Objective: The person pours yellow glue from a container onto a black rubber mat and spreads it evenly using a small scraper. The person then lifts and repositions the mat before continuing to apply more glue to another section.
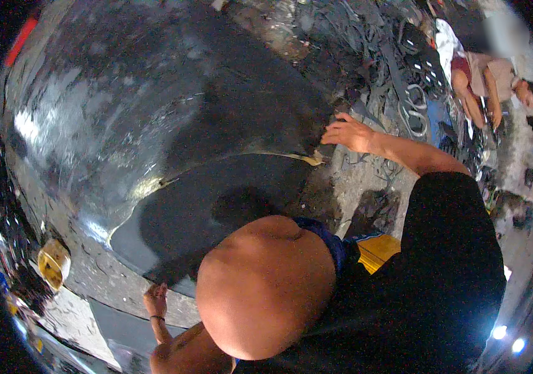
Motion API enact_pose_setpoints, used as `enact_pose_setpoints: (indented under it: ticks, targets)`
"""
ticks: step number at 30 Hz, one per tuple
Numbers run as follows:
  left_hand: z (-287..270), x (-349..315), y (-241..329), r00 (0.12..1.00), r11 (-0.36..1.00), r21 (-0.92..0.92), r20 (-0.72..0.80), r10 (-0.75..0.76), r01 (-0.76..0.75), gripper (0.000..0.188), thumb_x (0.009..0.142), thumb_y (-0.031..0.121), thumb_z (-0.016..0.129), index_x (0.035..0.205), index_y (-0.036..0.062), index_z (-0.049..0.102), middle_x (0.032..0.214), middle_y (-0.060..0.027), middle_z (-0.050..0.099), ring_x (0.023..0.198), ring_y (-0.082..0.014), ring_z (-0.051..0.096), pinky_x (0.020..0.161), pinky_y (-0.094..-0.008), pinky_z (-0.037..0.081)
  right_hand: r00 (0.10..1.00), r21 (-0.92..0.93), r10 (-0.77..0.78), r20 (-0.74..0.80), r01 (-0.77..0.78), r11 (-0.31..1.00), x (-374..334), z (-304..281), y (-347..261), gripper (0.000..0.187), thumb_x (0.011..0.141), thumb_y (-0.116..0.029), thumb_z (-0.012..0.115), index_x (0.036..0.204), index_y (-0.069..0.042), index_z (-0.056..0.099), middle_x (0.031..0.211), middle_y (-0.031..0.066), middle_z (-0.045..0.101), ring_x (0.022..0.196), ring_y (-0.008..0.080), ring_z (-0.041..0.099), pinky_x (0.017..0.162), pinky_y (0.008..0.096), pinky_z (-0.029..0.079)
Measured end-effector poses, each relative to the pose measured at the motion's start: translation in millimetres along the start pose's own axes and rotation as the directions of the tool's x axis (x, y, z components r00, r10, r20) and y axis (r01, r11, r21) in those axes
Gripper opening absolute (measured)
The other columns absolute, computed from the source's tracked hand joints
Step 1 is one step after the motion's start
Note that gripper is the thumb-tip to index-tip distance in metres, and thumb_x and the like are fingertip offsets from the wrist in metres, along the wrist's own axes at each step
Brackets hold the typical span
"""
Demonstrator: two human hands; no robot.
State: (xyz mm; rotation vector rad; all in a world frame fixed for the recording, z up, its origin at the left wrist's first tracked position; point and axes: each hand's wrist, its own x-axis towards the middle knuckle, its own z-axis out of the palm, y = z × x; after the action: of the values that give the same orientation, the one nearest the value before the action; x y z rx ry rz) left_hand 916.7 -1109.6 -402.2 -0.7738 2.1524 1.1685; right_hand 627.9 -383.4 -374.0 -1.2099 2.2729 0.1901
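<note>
A broad black sheet, rubber-like and scuffed pale in places, spreads before me. A pale, curved edge crosses it, and on the near side lies a smoother dark part; whether this is a fold or a second sheet I cannot tell. My left hand, a dark band at its wrist, pinches the near corner of the smoother part. At the right side, my right hand has its fingers bent over the black sheet's edge. My bare knee hides some of the smoother part.
Tangled black scraps and strips cover the ground at the far right. Beyond them sits another person. A yellowish tub stands at the left, near a whitish flat piece. Concrete floor borders the sheet.
</note>
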Motion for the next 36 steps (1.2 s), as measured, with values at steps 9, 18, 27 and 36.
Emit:
enact_pose_setpoints:
  ticks: [9, 18, 27, 36]
  targets:
    - [-24, 7, -28, 0.976, 0.97, 0.167, 0.104, -0.194, 0.175, 0.033, 0.087, 0.026, 0.07, 0.103, -0.0032, 0.068, 0.089, -0.0094, 0.07, 0.075, -0.0174, 0.065, 0.062, -0.0305, 0.053, 0.634, 0.618, 0.697, -0.334, -0.412, 0.67, -40, -41, -58, 0.038, 0.082, -0.001, 0.057, 0.119, -0.008, 0.061, 0.115, 0.0134, 0.064, 0.108, 0.0319, 0.059, 0.097, 0.043, 0.041]
    - [-40, 24, -15, 0.99, 0.936, 0.347, 0.141, 0.003, -0.052, 0.033, 0.086, 0.027, 0.069, 0.101, -0.0027, 0.07, 0.092, -0.0148, 0.072, 0.083, -0.0228, 0.068, 0.071, -0.0361, 0.054, 0.32, 0.781, 0.852, -0.414, -0.356, 0.513, -35, -88, -72, 0.033, 0.089, -0.012, 0.058, 0.121, -0.004, 0.059, 0.115, 0.0198, 0.063, 0.106, 0.0374, 0.06, 0.092, 0.0413, 0.047]
    - [-53, 30, -10, 0.989, 0.957, 0.286, 0.15, 0.002, -0.045, 0.023, 0.089, 0.017, 0.066, 0.099, -0.0036, 0.07, 0.085, -0.0125, 0.071, 0.073, -0.018, 0.067, 0.066, -0.033, 0.054, 0.044, 0.738, 0.83, -0.555, -0.436, 0.516, -36, -112, -96, 0.033, 0.088, -0.016, 0.067, 0.113, 0.004, 0.061, 0.1, 0.018, 0.068, 0.092, 0.0254, 0.066, 0.083, 0.0328, 0.049]
    - [-65, 40, -10, 0.989, 0.932, 0.361, 0.139, -0.048, -0.005, 0.021, 0.089, 0.015, 0.066, 0.101, -0.0024, 0.069, 0.092, -0.0112, 0.071, 0.077, -0.0164, 0.067, 0.067, -0.0325, 0.054, -0.207, 0.812, 0.956, -0.206, -0.582, 0.049, -2, -37, -77, 0.037, 0.083, -0.028, 0.07, 0.097, 0.005, 0.063, 0.084, 0.0176, 0.068, 0.072, 0.0254, 0.065, 0.071, 0.0352, 0.051]
